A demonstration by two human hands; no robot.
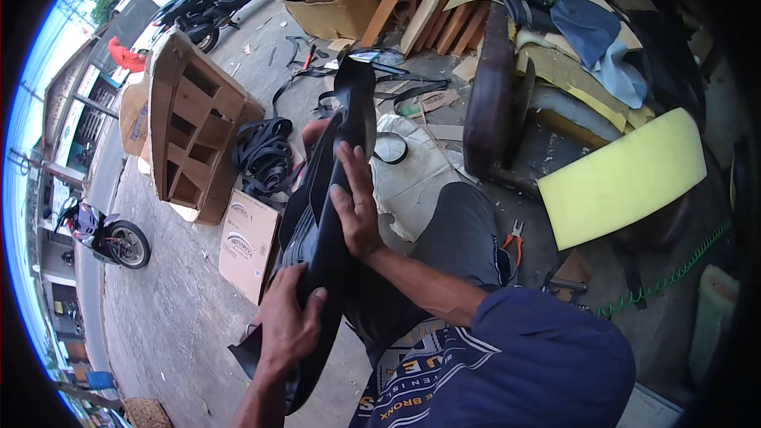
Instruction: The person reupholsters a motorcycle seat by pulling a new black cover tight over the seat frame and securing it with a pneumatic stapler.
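A long black piece that looks like a vehicle seat part (323,246) stands on edge, tilted, between my hands over my lap. My left hand (289,321) grips its lower part, fingers curled over the edge and largely hidden. Higher up, my right hand (355,210) presses against its side, the fingers stretched out along the dark surface. Behind it lie a coil of black strap (265,154), a pale cloth sack (416,182) and a flat cardboard sheet (246,242). Orange-handled pliers (514,246) lie beside my right leg (464,238).
A wooden frame (198,127) stands left, timber boards (428,4) lean behind. At right are a brown upholstered piece (491,103), heaped fabric (587,28), yellow foam (622,178) and a green coiled hose (666,269). Motorbikes (127,242) are parked toward the street.
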